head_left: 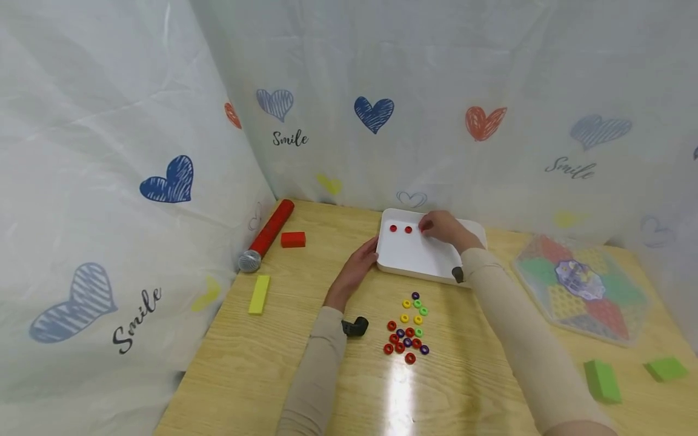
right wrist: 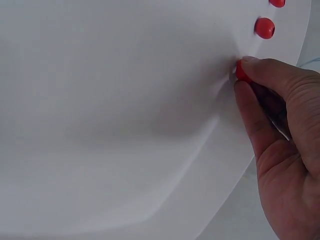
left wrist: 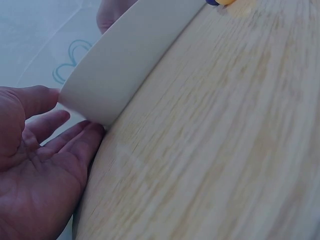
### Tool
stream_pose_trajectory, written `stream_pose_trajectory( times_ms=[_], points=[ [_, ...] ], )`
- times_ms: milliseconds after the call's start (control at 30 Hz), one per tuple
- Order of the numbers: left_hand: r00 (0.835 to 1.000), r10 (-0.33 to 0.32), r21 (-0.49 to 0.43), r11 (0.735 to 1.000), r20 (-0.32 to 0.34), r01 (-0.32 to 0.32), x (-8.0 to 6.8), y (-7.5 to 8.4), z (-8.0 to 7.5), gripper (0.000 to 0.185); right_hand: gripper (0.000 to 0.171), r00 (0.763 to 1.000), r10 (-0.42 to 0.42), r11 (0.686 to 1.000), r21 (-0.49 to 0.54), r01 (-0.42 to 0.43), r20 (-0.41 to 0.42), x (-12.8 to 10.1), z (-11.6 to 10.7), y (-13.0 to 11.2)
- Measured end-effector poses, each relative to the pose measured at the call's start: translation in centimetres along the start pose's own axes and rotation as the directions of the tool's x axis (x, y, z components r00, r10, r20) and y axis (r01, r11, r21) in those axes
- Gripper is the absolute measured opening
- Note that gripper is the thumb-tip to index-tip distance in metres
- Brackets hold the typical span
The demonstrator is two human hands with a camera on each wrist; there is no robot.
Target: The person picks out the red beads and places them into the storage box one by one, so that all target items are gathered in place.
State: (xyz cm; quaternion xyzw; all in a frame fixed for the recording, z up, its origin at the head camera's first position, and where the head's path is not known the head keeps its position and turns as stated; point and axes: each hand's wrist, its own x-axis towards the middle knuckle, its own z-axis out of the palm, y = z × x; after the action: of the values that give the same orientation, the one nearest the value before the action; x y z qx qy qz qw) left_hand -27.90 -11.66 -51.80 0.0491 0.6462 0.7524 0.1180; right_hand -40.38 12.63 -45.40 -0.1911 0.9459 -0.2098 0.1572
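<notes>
A white tray (head_left: 414, 257) lies at the back of the wooden table. Two red beads (head_left: 400, 229) sit in a row near its far edge. My right hand (head_left: 444, 227) pinches a third red bead (right wrist: 242, 73) between thumb and forefinger, low over the tray floor beside that row; another of the red beads (right wrist: 264, 28) lies just past it. My left hand (head_left: 357, 266) rests open against the tray's near left corner (left wrist: 95, 107), fingers straight. A loose heap of beads (head_left: 409, 330) in red, yellow, green and purple lies on the table in front of the tray.
A red cylinder with a silver end (head_left: 267, 236), a red block (head_left: 292, 240) and a yellow block (head_left: 259, 294) lie at the left. A hexagonal coloured board (head_left: 580, 284) and two green blocks (head_left: 602, 380) lie at the right. Heart-printed sheeting walls the table in.
</notes>
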Motion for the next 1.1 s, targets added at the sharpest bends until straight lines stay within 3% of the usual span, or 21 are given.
stream_pose_trajectory(
  times_ms=[400,633,867,1100],
  points=[
    [1.000,0.010,0.015,1.000,0.028,-0.011,0.1,-0.3,0.7,0.049,0.031,1.000,0.001,1.000,0.000,-0.001,0.004,-2.3,-1.9,0.7],
    [1.000,0.002,0.019,1.000,0.005,-0.002,0.6,-0.3,0.5,0.049,0.033,0.993,-0.093,0.995,0.032,0.095,-0.067,-5.3,-3.1,0.1],
    [1.000,-0.002,0.009,1.000,-0.015,0.002,0.5,-0.1,0.2,0.049,0.034,0.943,-0.302,0.948,0.056,0.312,-0.140,-9.6,-0.8,-1.1],
    [1.000,0.003,0.006,1.000,-0.005,-0.002,0.2,0.2,0.1,0.049,0.029,0.910,-0.390,0.907,0.115,0.406,-0.140,-12.9,2.2,-3.7]
  ],
)
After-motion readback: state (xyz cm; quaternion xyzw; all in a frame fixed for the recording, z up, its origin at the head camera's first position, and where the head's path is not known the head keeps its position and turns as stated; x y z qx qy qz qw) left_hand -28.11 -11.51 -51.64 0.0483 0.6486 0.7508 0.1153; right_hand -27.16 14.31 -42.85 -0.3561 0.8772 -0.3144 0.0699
